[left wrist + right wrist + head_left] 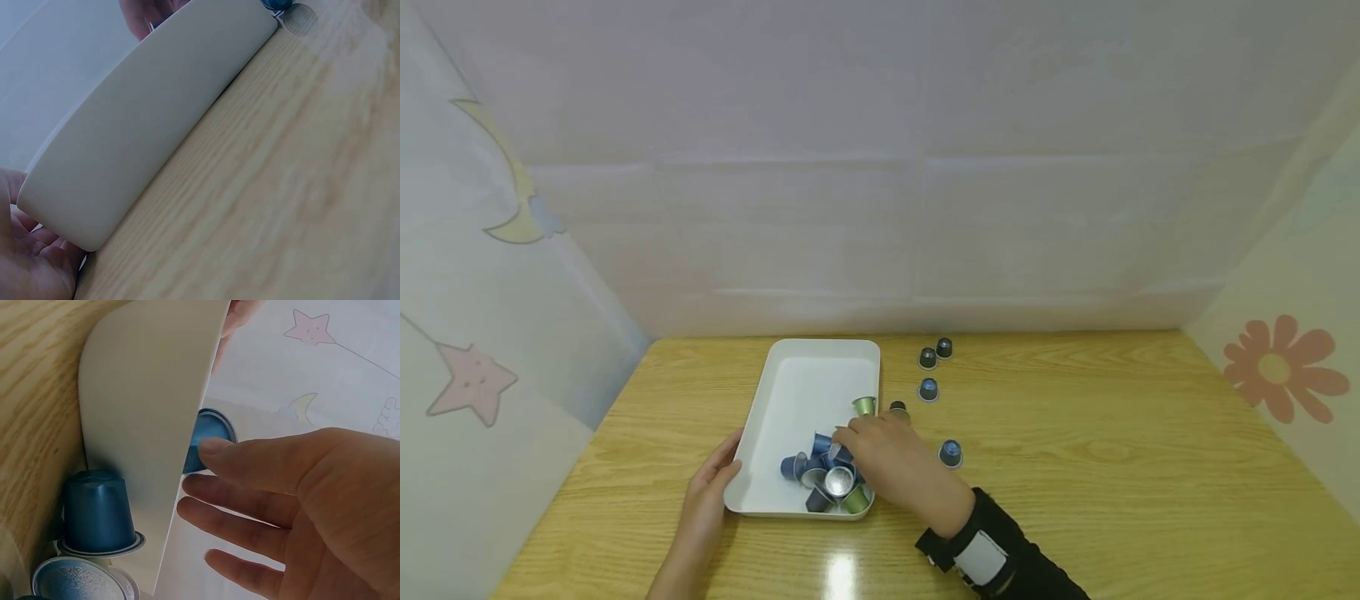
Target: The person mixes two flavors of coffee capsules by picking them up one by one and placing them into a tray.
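Note:
A white tray lies on the table, its near half holding a pile of blue, dark and green coffee capsules. My left hand grips the tray's near left side; in the left wrist view, fingers curl under the corner. Over the tray's right rim reaches my right hand. Its thumb and forefinger pinch a blue coffee capsule just inside the wall, seen in the right wrist view. A green capsule leans near the right rim. Part of the pile is hidden behind the right hand.
Right of the tray stand several loose capsules, among them a blue one, another blue one and a dark one. The wooden table meets a pale sheet at the back.

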Action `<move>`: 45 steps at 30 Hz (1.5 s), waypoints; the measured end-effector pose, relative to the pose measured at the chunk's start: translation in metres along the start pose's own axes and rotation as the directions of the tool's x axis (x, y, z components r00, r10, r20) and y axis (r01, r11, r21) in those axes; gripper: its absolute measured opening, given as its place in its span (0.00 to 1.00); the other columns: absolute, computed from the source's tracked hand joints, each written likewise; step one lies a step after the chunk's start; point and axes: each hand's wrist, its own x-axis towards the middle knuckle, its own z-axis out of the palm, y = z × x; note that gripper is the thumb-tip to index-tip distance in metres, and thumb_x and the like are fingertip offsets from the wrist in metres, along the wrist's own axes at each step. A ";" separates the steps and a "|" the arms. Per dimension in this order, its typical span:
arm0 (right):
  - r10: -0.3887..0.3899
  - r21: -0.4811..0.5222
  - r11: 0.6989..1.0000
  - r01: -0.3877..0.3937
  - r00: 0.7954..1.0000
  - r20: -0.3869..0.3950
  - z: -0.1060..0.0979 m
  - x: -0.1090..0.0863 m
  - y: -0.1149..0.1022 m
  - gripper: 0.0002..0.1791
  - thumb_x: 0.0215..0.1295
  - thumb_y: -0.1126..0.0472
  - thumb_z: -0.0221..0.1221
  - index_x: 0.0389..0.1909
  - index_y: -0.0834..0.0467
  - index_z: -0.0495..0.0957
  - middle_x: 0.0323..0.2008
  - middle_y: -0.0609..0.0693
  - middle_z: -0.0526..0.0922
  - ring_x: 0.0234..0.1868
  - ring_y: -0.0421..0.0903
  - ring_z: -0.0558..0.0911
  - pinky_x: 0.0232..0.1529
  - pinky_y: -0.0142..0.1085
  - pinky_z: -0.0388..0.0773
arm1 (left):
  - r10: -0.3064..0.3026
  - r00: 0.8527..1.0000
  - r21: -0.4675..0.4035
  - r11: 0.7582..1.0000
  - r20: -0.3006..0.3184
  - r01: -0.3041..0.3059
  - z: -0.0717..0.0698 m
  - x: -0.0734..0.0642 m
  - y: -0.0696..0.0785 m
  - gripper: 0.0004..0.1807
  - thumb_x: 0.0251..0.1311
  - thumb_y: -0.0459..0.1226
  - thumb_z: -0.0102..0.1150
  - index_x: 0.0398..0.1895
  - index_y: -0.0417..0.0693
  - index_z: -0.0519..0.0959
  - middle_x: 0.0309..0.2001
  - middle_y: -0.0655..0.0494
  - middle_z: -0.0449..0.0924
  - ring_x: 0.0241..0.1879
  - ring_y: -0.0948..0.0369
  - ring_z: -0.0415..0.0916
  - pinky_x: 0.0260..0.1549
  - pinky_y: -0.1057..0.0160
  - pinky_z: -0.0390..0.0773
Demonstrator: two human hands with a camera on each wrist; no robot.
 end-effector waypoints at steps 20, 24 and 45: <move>0.060 0.074 0.996 -0.056 0.997 -0.048 -0.013 -0.001 0.020 0.18 0.51 0.61 0.66 0.46 0.55 0.80 0.37 0.48 0.88 0.36 0.44 0.83 0.39 0.41 0.84 | 0.026 1.000 -0.023 0.999 -0.005 -0.026 -0.001 -0.001 0.001 0.27 0.71 0.37 0.39 0.71 0.39 0.55 0.74 0.39 0.50 0.50 0.93 0.60 0.49 0.91 0.61; 0.084 0.109 0.991 -0.080 0.996 -0.028 -0.016 -0.002 0.023 0.20 0.50 0.63 0.66 0.47 0.56 0.79 0.40 0.49 0.88 0.38 0.45 0.83 0.43 0.42 0.84 | 0.042 0.999 -0.026 0.999 0.001 -0.042 -0.001 -0.001 0.000 0.27 0.71 0.36 0.39 0.71 0.39 0.55 0.74 0.38 0.50 0.50 0.92 0.60 0.50 0.91 0.61; 0.240 0.242 0.935 -0.259 0.965 0.105 -0.028 -0.036 0.050 0.17 0.52 0.64 0.65 0.46 0.57 0.80 0.44 0.52 0.87 0.41 0.48 0.82 0.47 0.43 0.82 | 0.000 1.000 0.003 1.000 -0.001 0.000 0.001 0.000 0.000 0.27 0.71 0.37 0.38 0.71 0.43 0.56 0.75 0.45 0.52 0.67 0.69 0.53 0.50 0.90 0.60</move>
